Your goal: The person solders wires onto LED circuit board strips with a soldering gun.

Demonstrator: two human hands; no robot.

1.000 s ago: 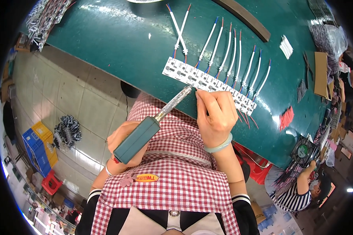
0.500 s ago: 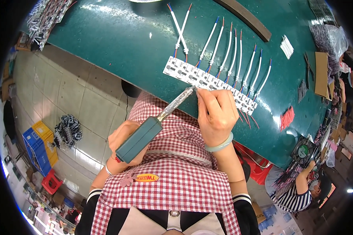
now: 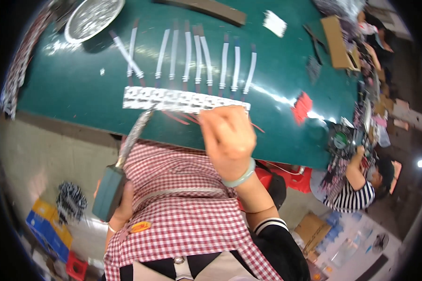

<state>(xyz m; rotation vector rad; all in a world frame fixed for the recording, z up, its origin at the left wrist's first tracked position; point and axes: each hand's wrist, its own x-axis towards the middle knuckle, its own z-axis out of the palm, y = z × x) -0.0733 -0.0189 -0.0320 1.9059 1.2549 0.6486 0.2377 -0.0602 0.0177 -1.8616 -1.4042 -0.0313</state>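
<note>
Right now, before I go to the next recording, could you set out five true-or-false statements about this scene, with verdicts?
1. The left hand holds the green-handled tool. True.
2. The right hand is at the left end of the white strip. False: it is over the right half of the white strip.
3. The pale bracelet is on the left wrist. False: the pale bracelet circles the right wrist.
4. The red bundle lies on the table, to the right of the strip. True.
5. The bowl stands at the table's right end. False: the bowl is toward the far left.
</note>
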